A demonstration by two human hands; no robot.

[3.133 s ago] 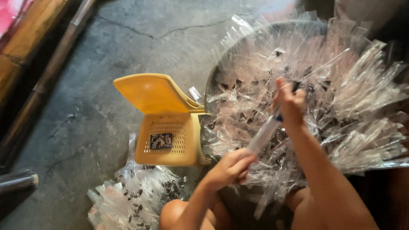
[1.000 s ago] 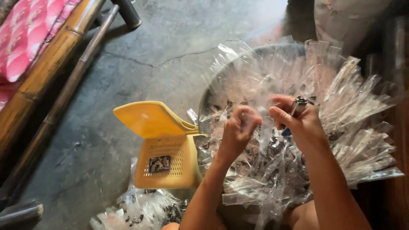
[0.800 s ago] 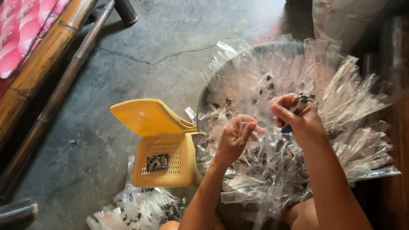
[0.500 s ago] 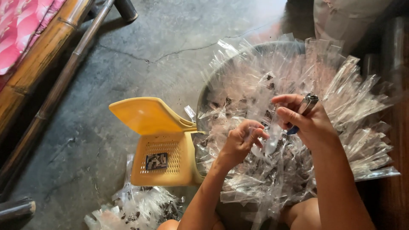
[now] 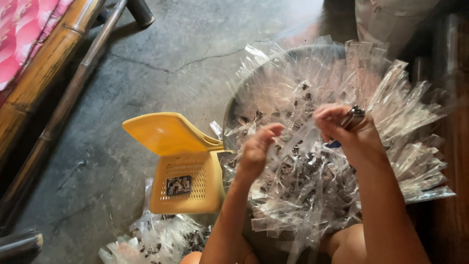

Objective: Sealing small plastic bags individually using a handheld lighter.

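A wide round basin [image 5: 233, 105] on the concrete floor [image 5: 161, 54] fills the right half of the frame, heaped with clear plastic sleeves [image 5: 391, 122], a yellow plastic basket [image 5: 188, 188] touching its left side. At centre the left hand [image 5: 256, 149] pinches the lower end of one sleeve [image 5: 305, 134], fingers curled. The right hand [image 5: 349, 134] closes on its upper end with a small metal tool [image 5: 354, 115]; the film looks light, limp and slippery, best pinched at its ends.
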